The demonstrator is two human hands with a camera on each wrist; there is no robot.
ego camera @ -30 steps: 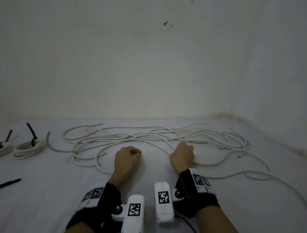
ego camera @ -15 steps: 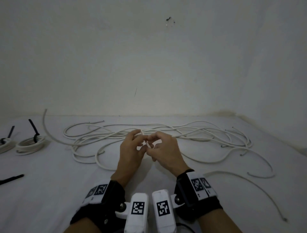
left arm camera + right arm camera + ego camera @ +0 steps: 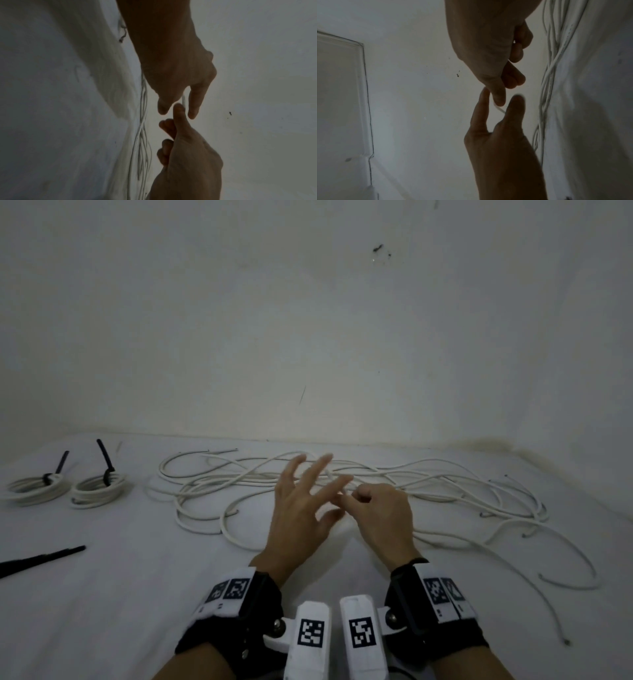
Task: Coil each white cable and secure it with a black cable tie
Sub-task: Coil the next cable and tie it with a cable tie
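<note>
Left hand raised above the surface, fingers spread and straight, thumb beside the right fingertips. Right hand just right of it, fingers curled, thumb and forefinger pinching a short end of white cable. Same seen in the left wrist view: cable end between right thumb and forefinger, left thumb tip touching or nearly touching it. Whether the left hand has any hold on the cable: cannot tell; fingers read as open.

Loose cables tangled across the middle and right of the surface, beyond and beside both hands, several free ends trailing near the right edge. Which strand of the tangle leads to the pinched end: not discernible.

Two coils at far left, side by side and close together: outer coil and inner coil, each bound with a black tie, tails standing up tilted. Spare tie flat on the surface at the left edge, well apart from the hands.

Both wrists strapped with black bands carrying white marker blocks.
</note>
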